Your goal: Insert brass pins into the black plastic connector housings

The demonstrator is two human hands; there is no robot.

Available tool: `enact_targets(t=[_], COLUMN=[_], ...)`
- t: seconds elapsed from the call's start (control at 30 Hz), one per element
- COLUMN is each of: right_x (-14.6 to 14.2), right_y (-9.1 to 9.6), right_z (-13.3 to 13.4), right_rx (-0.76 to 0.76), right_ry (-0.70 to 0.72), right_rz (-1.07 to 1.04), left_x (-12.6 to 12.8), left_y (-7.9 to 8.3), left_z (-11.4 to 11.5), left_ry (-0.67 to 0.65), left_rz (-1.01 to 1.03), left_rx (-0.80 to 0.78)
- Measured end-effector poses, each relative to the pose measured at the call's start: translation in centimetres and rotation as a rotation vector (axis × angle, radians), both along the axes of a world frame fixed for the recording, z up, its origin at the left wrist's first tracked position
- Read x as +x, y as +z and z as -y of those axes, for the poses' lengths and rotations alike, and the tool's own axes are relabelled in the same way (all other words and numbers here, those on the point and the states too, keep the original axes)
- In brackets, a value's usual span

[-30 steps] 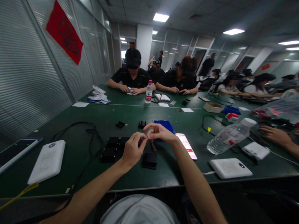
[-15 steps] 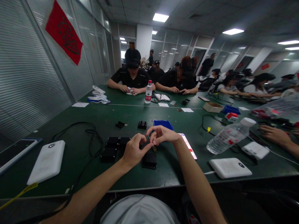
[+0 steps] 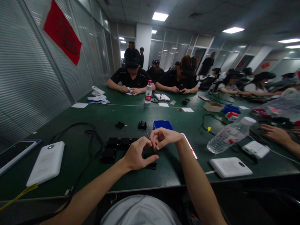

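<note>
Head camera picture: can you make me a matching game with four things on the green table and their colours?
Things:
1. power bank
2. small tray
3. lying water bottle
4. little boxes by the left hand

Colours:
A. blue
B. black
C. white
D. see-through with a white cap

Pairs: 1-C, 2-A, 3-D, 4-B

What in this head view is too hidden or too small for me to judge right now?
- Thin dark tool in the right hand: only its tip shows above curled fingers; type unclear.
- Black rectangular block under the left hand: mostly covered by palm and thumb.
- Smartphone with lit screen: largely hidden behind the right wrist.
- Dark smartphone at far left: cut off by the frame edge.
</note>
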State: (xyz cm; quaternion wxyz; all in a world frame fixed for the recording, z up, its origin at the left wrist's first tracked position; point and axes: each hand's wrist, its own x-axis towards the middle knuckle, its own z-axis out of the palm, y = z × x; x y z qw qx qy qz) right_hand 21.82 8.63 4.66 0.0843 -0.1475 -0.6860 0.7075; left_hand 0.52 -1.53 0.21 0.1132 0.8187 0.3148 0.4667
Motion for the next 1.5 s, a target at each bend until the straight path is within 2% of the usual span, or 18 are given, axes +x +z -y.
enact_targets(t=[0.1, 0.23, 0.63, 0.9, 1.23, 1.5], right_x=[0.8, 1.3, 0.1, -0.5, -0.3, -0.4], right_y=[0.0, -0.3, -1.3, -1.2, -1.4, -1.8], right_z=[-0.1, -0.1, -0.6, -0.3, -0.3, -0.3], right_rx=[0.010, 0.026, 0.110, 0.074, 0.142, 0.036], right_ry=[0.020, 0.028, 0.063, 0.075, 0.012, -0.033], right_rz=[0.067, 0.154, 0.253, 0.244, 0.293, 0.209], left_x=[0.1, 0.3, 0.2, 0.1, 0.2, 0.2], left_y=[0.3, 0.3, 0.2, -0.1, -0.2, -0.3], left_z=[0.3, 0.6, 0.5, 0.2, 0.0, -0.1], left_ry=[-0.158, -0.222, -0.170, -0.163, -0.140, -0.086], left_rz=[-0.121, -0.229, -0.302, -0.337, -0.368, -0.360], left_rx=[-0.042, -0.100, -0.142, -0.146, -0.088, -0.030])
